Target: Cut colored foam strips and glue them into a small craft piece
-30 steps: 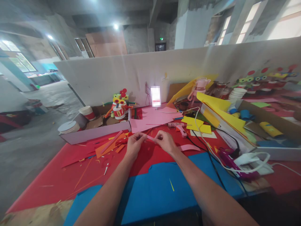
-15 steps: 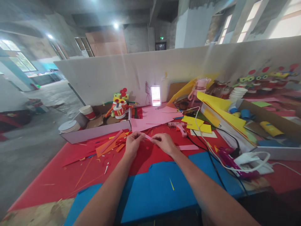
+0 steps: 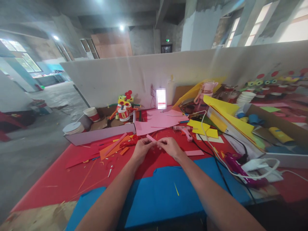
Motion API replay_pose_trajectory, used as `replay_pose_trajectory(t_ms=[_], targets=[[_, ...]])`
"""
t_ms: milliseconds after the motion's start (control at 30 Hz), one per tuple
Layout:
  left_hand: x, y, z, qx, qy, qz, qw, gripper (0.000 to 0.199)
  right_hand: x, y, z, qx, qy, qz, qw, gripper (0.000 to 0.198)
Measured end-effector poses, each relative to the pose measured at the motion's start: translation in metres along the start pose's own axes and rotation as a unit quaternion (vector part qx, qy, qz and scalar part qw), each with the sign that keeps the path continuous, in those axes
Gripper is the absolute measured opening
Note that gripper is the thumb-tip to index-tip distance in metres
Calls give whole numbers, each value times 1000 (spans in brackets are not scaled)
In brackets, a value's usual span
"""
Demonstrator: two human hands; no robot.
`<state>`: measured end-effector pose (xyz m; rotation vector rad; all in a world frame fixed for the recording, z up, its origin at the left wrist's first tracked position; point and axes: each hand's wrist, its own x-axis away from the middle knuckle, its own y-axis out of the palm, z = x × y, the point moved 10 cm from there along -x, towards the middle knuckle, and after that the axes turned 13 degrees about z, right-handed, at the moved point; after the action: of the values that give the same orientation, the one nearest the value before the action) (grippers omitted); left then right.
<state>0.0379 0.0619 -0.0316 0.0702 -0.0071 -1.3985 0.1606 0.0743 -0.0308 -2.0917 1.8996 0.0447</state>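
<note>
A narrow pink paper strip (image 3: pixel 151 138) is pinched between my two hands above the red table cover. My left hand (image 3: pixel 143 148) closes its fingertips on the strip, and my right hand (image 3: pixel 169 147) grips it close beside them, the fingertips nearly meeting. The strip's upper end sticks out up and to the left; its lower part is hidden by the fingers. Another pink strip (image 3: pixel 194 153) lies flat to the right of my right hand. Beyond my hands lies a large pink sheet (image 3: pixel 158 120), with a pink glue gun (image 3: pixel 184 131) at its near right.
Orange paper pieces (image 3: pixel 113 149) and scraps lie at left. A blue cloth (image 3: pixel 163 195) covers the near edge. Yellow papers (image 3: pixel 201 126), cables and a purple tool (image 3: pixel 243 173) are on the right. Boxes (image 3: pixel 103 136) flank both sides; a paper-cup figure (image 3: pixel 124 110) stands behind.
My hands have drawn closer together, and the strip now pokes up leftward from between the fingertips instead of spanning the gap. The view has shifted slightly.
</note>
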Motion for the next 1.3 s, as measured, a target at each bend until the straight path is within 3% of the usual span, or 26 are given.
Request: replay_pose_trajectory(t_ms=[267, 400, 500, 633, 900, 1300], targets=[[-6, -16, 1, 68, -42, 36, 996, 28, 2, 4, 2, 7, 21, -17, 1000, 33], [-11, -28, 4, 93, -39, 76, 992, 29, 2, 3, -2, 45, -9, -3, 999, 28], [-10, -24, 4, 118, -28, 78, 990, 31, 2, -2, -11, 72, -45, 31, 996, 25], [-5, -7, -1, 63, -26, 30, 997, 32, 4, -4, -24, 81, -88, 46, 992, 23], [-11, -28, -1, 55, -20, 94, 994, 33, 3, -8, -26, 107, -92, 46, 989, 17], [-11, -29, -4, 66, -24, 102, 992, 34, 3, -4, -24, 130, -115, 33, 984, 21]])
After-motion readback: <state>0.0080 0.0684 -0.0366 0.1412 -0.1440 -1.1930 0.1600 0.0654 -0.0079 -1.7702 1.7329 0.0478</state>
